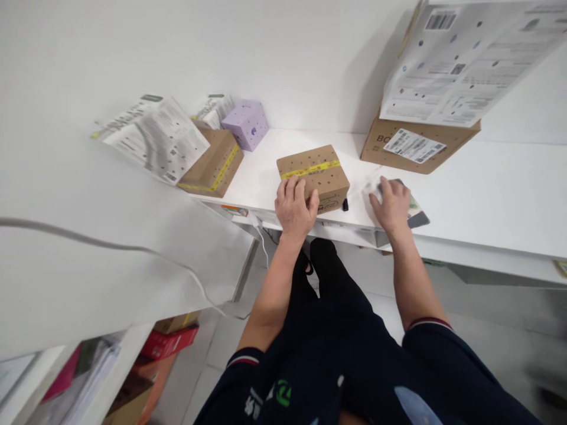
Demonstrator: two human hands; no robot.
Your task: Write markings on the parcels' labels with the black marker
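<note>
A brown cardboard box [323,184] with yellow tape across its top sits on the white shelf. My left hand [295,206] grips its near left corner, fingers over the top edge and thumb against the front face. To the right, my right hand [392,203] bends its fingers down over a flat dark-grey and pale mat-like piece [419,215]. What lies under those fingers is hidden and blurred. A clear, whitish blur shows just left of the right fingertips. Between the hands, a small black object [345,205] lies close to the box's corner.
On the left stand another taped box [217,162], a purple box [246,124] and a printed packet [159,139]. At right, a labelled carton [416,144] carries a large printed parcel [465,65]. A grey cable [133,245] hangs across the left; packed shelves [128,354] are at lower left.
</note>
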